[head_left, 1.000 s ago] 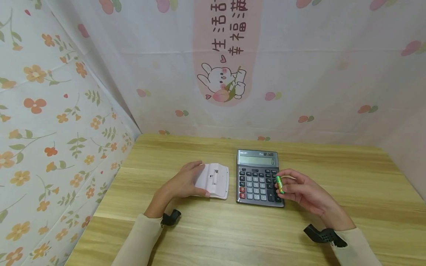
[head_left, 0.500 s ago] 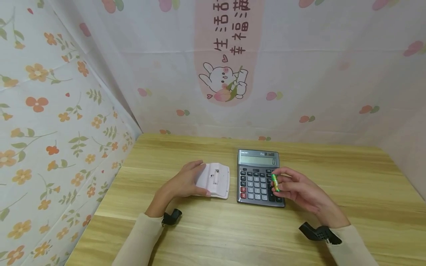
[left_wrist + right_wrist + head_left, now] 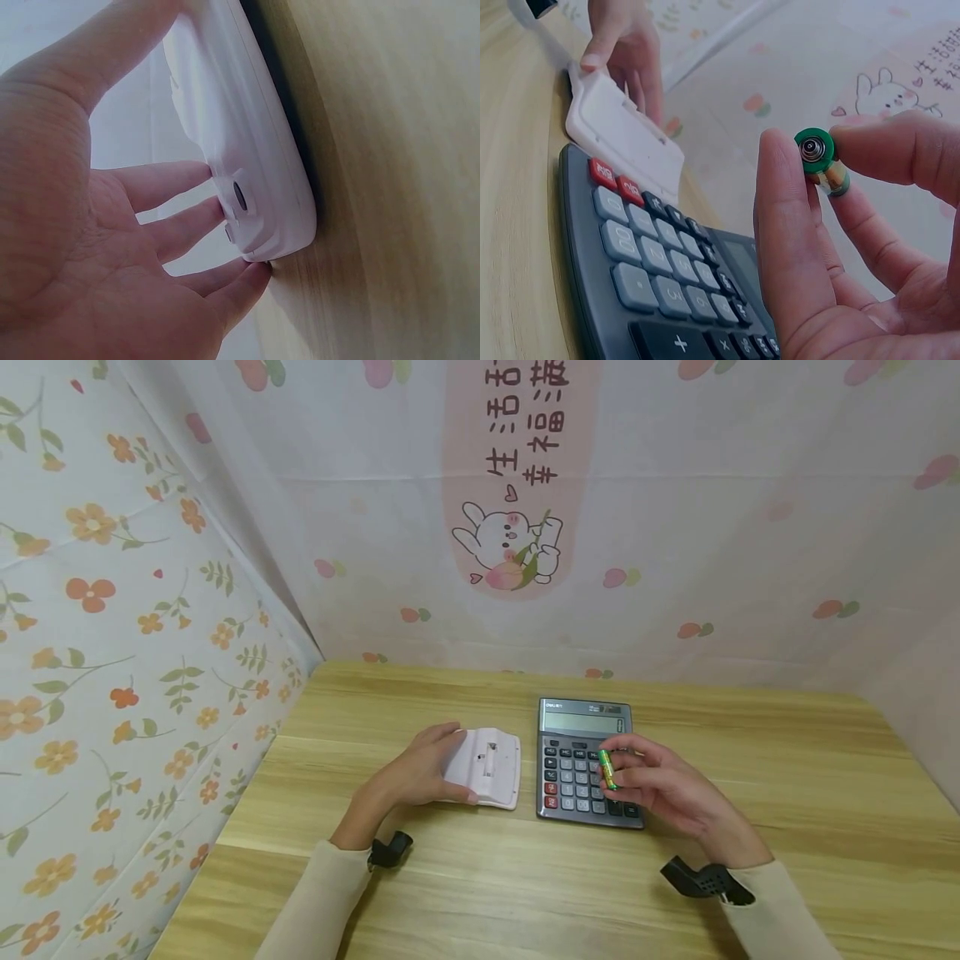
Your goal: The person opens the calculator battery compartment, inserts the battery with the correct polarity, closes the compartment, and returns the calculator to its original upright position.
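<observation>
A white plastic device [image 3: 498,768] lies back side up, a small open battery slot showing in it. My left hand [image 3: 423,768] grips its left part, thumb along the near edge; in the left wrist view several fingertips [image 3: 202,171] touch its far side. My right hand [image 3: 671,781] pinches a small green and gold battery [image 3: 608,769] between thumb and fingers, held over the keys of a dark grey calculator [image 3: 576,789]. From the right wrist view, one round end of the battery [image 3: 813,150] faces the camera. The right hand covers part of the calculator's right side.
The calculator's lit display [image 3: 583,723] reads 0, close to the white device's right side. All stand on a light wooden table [image 3: 480,893]. A patterned cloth [image 3: 675,527] hangs behind the table, and a floral one [image 3: 127,652] hangs at the left.
My right hand has moved left with the battery, from the calculator's right edge to over its keys. The left hand keeps its grip on the white device.
</observation>
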A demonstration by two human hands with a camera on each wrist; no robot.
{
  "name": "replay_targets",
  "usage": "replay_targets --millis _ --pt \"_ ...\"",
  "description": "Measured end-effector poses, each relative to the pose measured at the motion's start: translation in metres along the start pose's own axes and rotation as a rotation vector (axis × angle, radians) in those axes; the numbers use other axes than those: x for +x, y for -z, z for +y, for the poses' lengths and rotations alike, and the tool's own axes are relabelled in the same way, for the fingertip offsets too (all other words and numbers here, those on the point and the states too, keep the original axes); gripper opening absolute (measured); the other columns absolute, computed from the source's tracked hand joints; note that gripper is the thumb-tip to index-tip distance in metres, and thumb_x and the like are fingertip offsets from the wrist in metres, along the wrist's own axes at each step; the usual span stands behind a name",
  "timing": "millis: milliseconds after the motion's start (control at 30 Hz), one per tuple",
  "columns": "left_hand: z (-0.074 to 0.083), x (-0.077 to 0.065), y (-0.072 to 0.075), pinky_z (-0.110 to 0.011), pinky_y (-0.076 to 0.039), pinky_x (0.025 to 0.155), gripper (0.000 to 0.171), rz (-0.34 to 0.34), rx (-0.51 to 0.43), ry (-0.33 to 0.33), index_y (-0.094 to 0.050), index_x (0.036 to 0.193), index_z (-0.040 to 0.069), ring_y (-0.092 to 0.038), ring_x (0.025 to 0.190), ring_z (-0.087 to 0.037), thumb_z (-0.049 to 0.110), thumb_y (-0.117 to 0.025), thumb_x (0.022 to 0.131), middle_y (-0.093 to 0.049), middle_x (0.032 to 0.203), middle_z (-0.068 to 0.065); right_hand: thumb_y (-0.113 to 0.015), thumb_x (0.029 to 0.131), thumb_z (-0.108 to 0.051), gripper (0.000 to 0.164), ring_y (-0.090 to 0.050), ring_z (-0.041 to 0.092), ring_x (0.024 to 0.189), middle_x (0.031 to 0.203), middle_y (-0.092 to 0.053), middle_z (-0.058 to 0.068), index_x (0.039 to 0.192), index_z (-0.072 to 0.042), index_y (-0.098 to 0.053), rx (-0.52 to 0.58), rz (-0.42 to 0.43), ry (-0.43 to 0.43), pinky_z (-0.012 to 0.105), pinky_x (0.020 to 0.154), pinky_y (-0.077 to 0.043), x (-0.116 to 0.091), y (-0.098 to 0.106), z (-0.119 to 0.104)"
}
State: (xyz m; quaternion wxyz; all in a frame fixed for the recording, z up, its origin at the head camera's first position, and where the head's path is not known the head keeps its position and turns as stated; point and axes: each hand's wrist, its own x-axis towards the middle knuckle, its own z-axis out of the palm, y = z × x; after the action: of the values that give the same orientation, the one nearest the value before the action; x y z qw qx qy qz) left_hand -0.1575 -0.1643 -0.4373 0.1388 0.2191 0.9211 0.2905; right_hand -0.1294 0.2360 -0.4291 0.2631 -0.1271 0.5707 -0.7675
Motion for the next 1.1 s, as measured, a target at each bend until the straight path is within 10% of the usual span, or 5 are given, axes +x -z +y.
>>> replay_targets --millis 1100 --pt "0.002 -0.001 -0.001 -0.059 -0.026 0.129 0.111 0.008 -0.016 0.002 -0.043 0.166 -0.004 -0.025 0.163 -0.044 0.043 -0.099 0.083 -0.030 0.176 -0.023 -0.060 0.103 0.007 0.036 -0.068 0.015 0.093 0.105 -0.063 0.003 0.131 -0.013 -0.069 -0.051 -0.045 -0.020 0.044 0.101 -0.061 0.029 -0.028 0.000"
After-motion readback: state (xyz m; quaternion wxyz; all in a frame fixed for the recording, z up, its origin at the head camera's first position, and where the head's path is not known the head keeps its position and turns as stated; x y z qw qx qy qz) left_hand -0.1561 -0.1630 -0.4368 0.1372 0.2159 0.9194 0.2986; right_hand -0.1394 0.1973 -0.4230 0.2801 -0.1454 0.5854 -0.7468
